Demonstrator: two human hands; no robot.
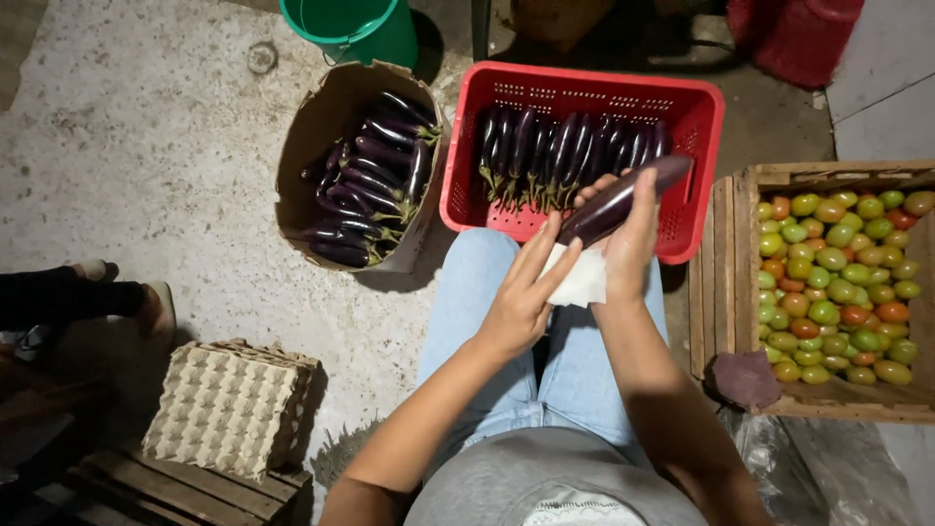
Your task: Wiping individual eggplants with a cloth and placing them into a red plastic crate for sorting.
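Observation:
My right hand (631,244) grips a long dark purple eggplant (623,198), holding it slantwise over my knees at the front rim of a red plastic crate (703,146). My left hand (523,292) holds a white cloth (581,281) pressed against the eggplant's lower end. A row of eggplants (560,154) lies along the back of the crate. More eggplants (375,180) are piled in an open cardboard box (317,131) to the crate's left.
A wooden crate (740,292) of green and red tomatoes (838,282) stands at the right. A stack of egg trays (229,404) sits at lower left on wooden slats. A green bucket (355,29) stands at the top. Another person's sandalled foot (146,302) is at the left.

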